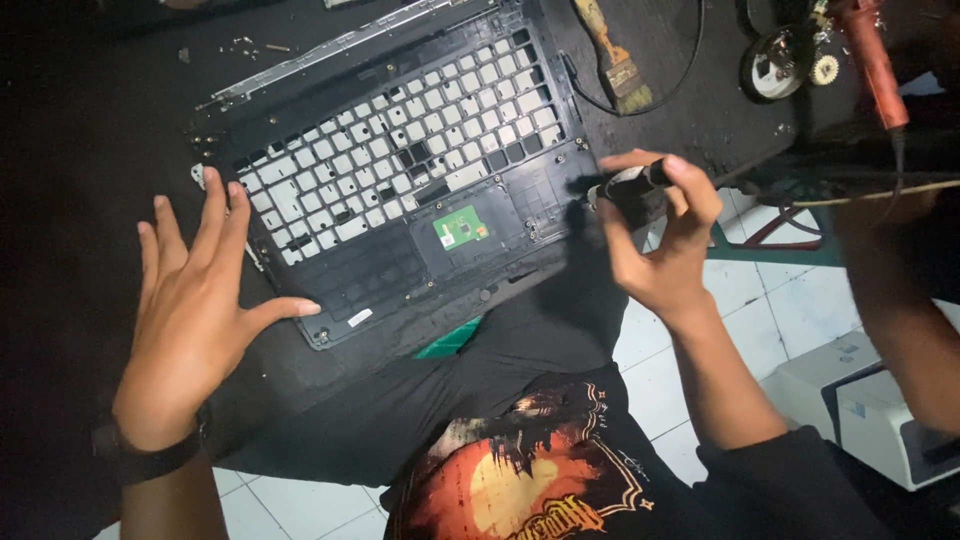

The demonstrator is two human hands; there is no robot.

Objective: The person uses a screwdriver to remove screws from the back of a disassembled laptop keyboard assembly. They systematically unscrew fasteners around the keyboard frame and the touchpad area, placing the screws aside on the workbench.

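The worktop is dark, and the small screws near its far edge are hard to make out. The left hand lies flat, grip spread wide, fingertips touching the left edge of the laptop frame. The right hand pinches a blurred screwdriver at the frame's right edge. A brush lies beyond.
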